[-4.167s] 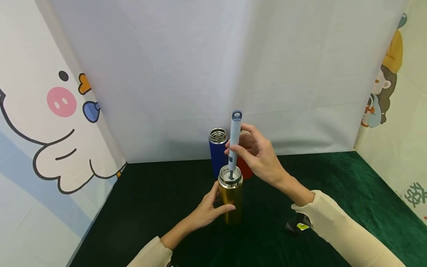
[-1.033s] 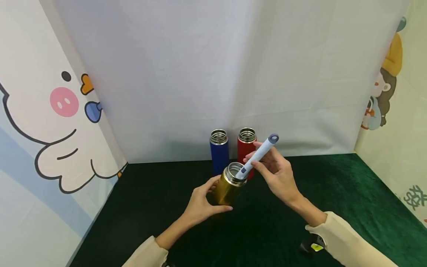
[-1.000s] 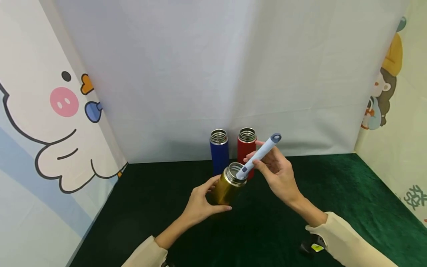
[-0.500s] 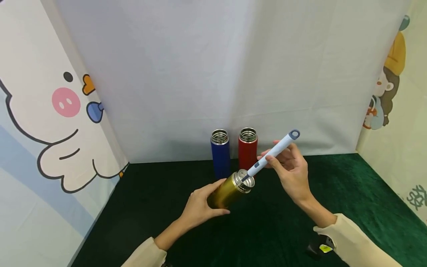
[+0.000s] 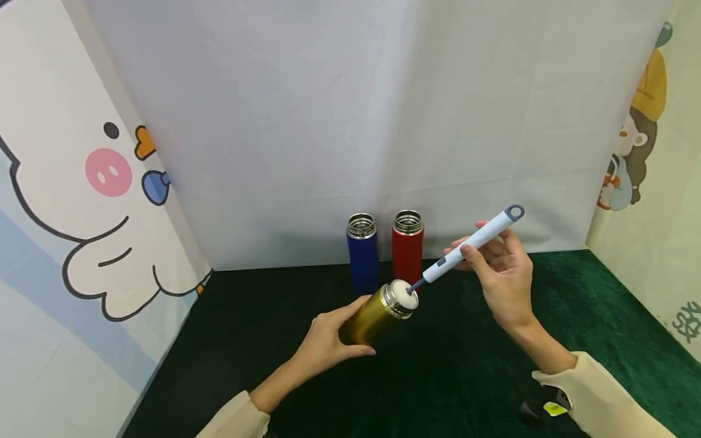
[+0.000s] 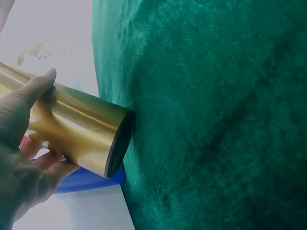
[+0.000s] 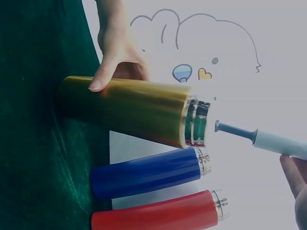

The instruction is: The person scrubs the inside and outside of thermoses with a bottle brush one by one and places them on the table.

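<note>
My left hand [image 5: 328, 336] grips a gold, lidless insulated bottle [image 5: 372, 319], its fingers wrapped round the body. The bottle leans with its steel mouth toward the right; its base [image 6: 123, 143] shows in the left wrist view. Between thumb and fingers, my right hand [image 5: 506, 280] pinches the light blue handle of a bottle brush [image 5: 465, 250]. The brush's white sponge head [image 5: 404, 294] fills the bottle's mouth, and its dark shaft slants up to the right. In the right wrist view the white head blends into the pale backdrop.
Behind the gold bottle stand a blue bottle [image 5: 362, 258] and a red bottle [image 5: 408, 249], both lidless. Dark green velvet cloth [image 5: 465, 377] covers the table. A pale curtain [image 5: 296, 152] hangs close behind the bottles.
The gold bottle has gone from upright to tilted. My right hand has moved right, drawing the brush outward, so its white head now shows at the mouth.
</note>
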A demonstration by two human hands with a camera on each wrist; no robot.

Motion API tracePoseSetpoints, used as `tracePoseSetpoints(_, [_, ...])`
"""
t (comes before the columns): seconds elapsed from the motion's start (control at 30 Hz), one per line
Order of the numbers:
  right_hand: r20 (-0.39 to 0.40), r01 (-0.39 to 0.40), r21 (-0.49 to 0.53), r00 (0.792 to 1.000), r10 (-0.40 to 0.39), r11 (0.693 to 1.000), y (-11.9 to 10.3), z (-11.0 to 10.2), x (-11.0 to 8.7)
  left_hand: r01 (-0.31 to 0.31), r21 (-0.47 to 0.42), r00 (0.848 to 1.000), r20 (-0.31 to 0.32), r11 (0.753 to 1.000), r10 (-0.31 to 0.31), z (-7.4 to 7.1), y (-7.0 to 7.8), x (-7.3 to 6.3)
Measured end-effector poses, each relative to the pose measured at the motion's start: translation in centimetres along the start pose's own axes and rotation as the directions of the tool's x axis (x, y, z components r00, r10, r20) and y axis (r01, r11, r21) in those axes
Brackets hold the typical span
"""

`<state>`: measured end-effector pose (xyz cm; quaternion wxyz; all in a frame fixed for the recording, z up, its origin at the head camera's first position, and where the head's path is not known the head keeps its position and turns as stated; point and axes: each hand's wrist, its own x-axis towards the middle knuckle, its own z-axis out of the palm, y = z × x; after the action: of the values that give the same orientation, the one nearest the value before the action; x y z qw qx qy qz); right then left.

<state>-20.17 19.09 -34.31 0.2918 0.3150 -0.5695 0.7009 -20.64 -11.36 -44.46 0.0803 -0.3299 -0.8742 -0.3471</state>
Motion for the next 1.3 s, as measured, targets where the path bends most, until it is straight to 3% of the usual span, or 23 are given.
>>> tracePoseSetpoints(0.37, [-0.099,-0.029,0.058,0.994,0.034,0.998,-0.6,-0.5,0.5,-0.003,-0.011,1.0,0.015,1.0,0.003,0.0,-0.1,0.3])
tracePoseSetpoints(0.53, [-0.132,-0.036,0.037,0.99,0.041,0.999,-0.8,-0.6,0.7,-0.01,-0.005,1.0,0.001,1.0,0.01,0.0,-0.2,0.3])
tracePoseSetpoints(0.93, [-0.029,-0.063,-0.051,0.998,0.062,0.997,-0.6,-0.2,1.0,0.006,-0.014,0.999,-0.032,1.0,-0.007,0.2,-0.1,0.3])
tracePoseSetpoints(1.3, [0.009,-0.058,-0.018,0.998,0.058,0.998,0.6,-0.3,-0.1,-0.029,0.008,0.999,-0.02,1.0,0.029,0.3,-0.1,0.7])
